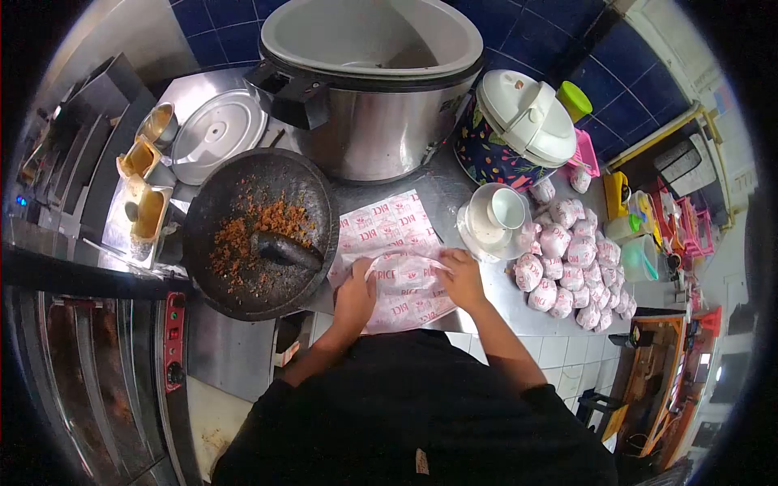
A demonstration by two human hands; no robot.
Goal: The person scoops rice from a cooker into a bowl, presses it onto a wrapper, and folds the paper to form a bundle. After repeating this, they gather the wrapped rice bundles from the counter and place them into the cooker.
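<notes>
I am holding a sheet of printed paper (406, 290) crosswise between my hands, its raised edge running from my left hand (354, 298) to my right hand (462, 279). Both hands are nearly closed, pinching the sheet at its two sides, though the exact thumb contacts are too small to tell. The sheet is lying straight in front of my body, over more paper that is stretching away from me along the worktop (499, 296). My right hand is reaching slightly farther forward; my left is sitting nearer the dark stone mortar (279, 172). Beyond my right hand, a small white bowl (506, 208) and paper-wrapped bundles (574, 253) are resting.
</notes>
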